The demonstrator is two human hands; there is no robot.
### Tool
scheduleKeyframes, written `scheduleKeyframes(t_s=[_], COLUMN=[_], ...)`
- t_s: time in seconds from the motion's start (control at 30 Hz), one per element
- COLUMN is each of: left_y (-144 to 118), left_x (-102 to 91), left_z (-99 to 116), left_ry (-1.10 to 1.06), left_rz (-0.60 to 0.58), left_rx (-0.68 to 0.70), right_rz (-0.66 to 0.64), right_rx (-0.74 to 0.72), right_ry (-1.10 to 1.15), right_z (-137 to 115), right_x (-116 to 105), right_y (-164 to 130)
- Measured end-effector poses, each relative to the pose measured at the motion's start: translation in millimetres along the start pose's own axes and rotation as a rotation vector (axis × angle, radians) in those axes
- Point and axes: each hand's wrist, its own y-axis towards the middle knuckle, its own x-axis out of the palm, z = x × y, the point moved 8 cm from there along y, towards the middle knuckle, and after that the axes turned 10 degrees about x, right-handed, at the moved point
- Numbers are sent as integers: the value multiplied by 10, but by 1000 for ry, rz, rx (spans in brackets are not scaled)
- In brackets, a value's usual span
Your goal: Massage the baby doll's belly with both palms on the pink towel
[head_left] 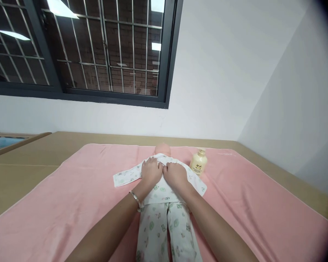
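A baby doll point(161, 148) lies on its back on a pink towel point(79, 196), dressed in a white printed shirt point(125, 177) and matching trousers point(164, 229). My left hand point(151, 171) and my right hand point(175, 175) rest side by side, palms down, on the doll's chest, fingers pointing toward its head. Whether the fingertips pinch the shirt fabric near the collar is too small to tell. A silver bracelet point(136, 198) circles my left wrist. The doll's arms are hidden inside the spread sleeves.
A cream lotion bottle point(198, 162) stands on the towel just right of the doll's shoulder. The towel covers a tan surface point(24, 171) against a white wall. A barred dark window point(98, 51) is above. Another piece of furniture point(5, 142) shows at far left.
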Motion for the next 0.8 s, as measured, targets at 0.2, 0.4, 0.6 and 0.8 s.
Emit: scheduleKeyframes(t_s=[0.2,0.4,0.6,0.8], left_y=[14,-7,-72,-109], left_x=[203,213,64,46], left_z=[-89,-90,-9,-3], left_ry=[-113,-143,-209,-244], left_rz=[-42,-27,149,185], left_rx=[-25,-41,68,71], right_rz=[-44,-114,137,-3], right_rx=[-102,-116,-168,-137], right_ry=[183,290,226,329], right_z=[121,223,99,121], right_x=[160,255,39,200], right_y=[203,315,207,236])
